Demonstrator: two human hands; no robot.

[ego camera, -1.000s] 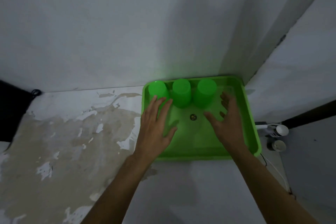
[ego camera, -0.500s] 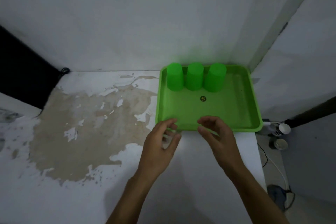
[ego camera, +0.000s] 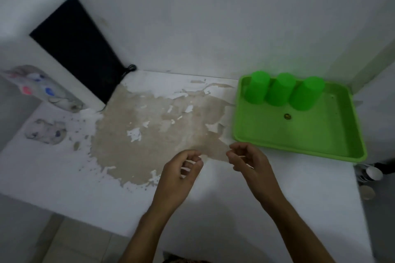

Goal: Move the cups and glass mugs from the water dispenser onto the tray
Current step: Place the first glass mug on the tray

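Cups are the matter at hand, yet nearest the camera are two bare forearms reaching over the white desk [ego camera: 64, 177]. The left hand [ego camera: 178, 174] hovers with fingers loosely curled and nothing in it; the right hand [ego camera: 251, 163] hovers just beside it, likewise half curled and empty, near the front left corner of the green tray [ego camera: 299, 134]. Under and beyond the hands the desk top shows a wide patch of peeled, brownish surface [ego camera: 149, 130]. The tray lies at the right end of the desk, and along its far edge three green cups [ego camera: 282, 89] stand upside down in a row, close together. At the far left, blurred, sits what may be the water dispenser [ego camera: 42, 89], with a dark panel [ego camera: 79, 49] behind it against the wall.
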